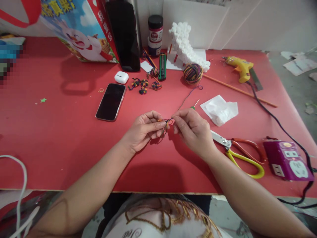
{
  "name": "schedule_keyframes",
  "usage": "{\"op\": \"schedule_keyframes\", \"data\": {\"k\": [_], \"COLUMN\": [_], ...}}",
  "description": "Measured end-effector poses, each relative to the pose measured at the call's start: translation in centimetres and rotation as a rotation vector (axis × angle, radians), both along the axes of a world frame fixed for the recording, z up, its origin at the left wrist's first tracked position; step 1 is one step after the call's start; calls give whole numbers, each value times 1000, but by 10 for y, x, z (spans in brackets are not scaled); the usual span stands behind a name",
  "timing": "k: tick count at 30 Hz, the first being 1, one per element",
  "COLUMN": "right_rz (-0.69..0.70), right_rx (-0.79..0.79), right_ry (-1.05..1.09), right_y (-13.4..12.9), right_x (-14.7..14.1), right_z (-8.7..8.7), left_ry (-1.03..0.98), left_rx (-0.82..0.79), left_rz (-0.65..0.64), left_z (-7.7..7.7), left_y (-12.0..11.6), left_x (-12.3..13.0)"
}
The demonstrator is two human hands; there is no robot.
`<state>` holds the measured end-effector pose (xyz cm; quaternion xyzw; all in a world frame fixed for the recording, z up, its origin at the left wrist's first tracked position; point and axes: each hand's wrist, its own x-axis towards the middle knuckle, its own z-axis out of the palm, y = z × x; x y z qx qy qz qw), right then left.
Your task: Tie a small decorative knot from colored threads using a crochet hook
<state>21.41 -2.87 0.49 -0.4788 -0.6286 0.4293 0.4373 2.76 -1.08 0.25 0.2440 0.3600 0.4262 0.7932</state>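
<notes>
Over the front middle of the red table, my left hand [148, 129] pinches a small looped piece of multicoloured cord [166, 123] between thumb and fingers. My right hand [192, 129] is closed on the same cord just to the right, thumb against forefinger. From there a dark strand runs up and back toward a ball of multicoloured cord [193, 73]. Several finished-looking knots [144, 83] of similar cord lie behind my hands. A thin metal-tipped tool with a green handle [194, 105] sits beyond my right hand, its lower part hidden.
Left of my hands lie a phone [110, 101] and a white earbud case [121, 77]. To the right are a crumpled tissue [219, 110], scissors [237, 150] and a purple power socket [288, 160]. A yellow glue gun [239, 67], green cutter [162, 67] and jar [155, 34] stand farther back.
</notes>
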Motion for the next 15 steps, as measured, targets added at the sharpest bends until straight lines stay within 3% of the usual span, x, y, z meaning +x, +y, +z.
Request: {"op": "schedule_keyframes", "data": {"k": [5,15], "right_rz": [-6,216], "right_rx": [54,245], "right_ry": [-37,-107], "right_y": [0,-3], "right_x": [1,3], "right_z": [2,6], "left_ry": [36,-73], "left_rx": [32,123], "left_rz": [21,170], "left_z": [2,4], "left_y": [-3,-2], "left_x": [0,-3]}}
